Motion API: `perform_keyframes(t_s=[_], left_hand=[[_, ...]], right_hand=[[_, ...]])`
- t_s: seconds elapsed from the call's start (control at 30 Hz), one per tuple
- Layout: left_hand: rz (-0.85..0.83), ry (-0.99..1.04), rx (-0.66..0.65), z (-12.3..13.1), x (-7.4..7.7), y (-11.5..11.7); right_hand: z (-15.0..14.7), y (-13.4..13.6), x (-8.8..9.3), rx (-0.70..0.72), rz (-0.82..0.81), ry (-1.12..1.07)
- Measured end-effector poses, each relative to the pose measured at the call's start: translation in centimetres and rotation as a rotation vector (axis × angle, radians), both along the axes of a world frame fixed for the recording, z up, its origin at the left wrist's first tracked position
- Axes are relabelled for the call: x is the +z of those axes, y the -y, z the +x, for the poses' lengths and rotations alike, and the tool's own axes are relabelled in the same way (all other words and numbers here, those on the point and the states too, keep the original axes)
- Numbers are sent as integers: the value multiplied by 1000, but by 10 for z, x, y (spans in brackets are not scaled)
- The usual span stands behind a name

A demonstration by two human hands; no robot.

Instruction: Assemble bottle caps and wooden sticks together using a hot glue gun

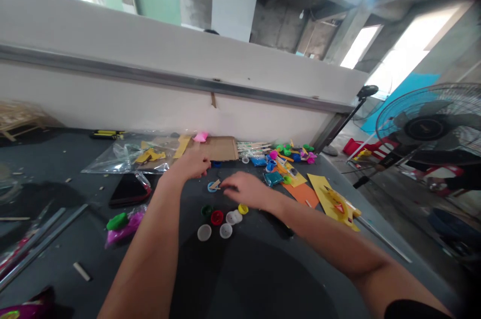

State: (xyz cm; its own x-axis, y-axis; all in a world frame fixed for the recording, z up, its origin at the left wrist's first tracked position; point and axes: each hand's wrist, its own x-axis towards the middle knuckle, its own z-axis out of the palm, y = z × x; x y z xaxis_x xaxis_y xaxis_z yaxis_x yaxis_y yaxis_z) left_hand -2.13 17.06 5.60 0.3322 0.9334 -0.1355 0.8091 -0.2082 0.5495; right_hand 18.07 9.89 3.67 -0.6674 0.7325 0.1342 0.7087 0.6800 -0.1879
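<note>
My left hand (193,163) hovers over the table in front of the cardboard, its fingers curled together; whatever they may hold is hidden. A small blue item (216,164) lies just beyond its fingertips. My right hand (244,190) is open, thumb and fingers apart, reaching left with nothing visible in it. Close to its fingertips sits a round blue lid (212,187) with short wooden pieces (215,184) lying across it. Nearer me stand small cups: a green one (206,211), a red one (217,218), white ones (204,232) and a yellow one (243,209).
Behind are a clear plastic bag (112,156), cardboard (218,148) and wooden sticks (253,147). A black phone (128,190) and a pink packet (128,226) lie left. Orange paper (300,194) and a yellow tool (340,206) lie right; a fan (424,128) stands beyond.
</note>
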Motion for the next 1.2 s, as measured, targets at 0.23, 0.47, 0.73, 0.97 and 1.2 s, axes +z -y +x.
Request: perform_keyframes(t_s=[0.23, 0.47, 0.73, 0.97, 1.2], left_hand=[[-131, -39, 45, 3, -15, -5], [-2, -74, -9, 1, -19, -8], [-34, 120, -57, 4, 2, 2], [-202, 402, -201, 37, 22, 34], [-524, 702, -178, 50, 13, 91]], right_hand=[[45, -68, -20, -411, 22, 358], [40, -86, -34, -502, 71, 326], [33, -33, -18, -397, 140, 154], [23, 51, -1, -208, 315, -501], [26, 76, 3, -192, 372, -451]])
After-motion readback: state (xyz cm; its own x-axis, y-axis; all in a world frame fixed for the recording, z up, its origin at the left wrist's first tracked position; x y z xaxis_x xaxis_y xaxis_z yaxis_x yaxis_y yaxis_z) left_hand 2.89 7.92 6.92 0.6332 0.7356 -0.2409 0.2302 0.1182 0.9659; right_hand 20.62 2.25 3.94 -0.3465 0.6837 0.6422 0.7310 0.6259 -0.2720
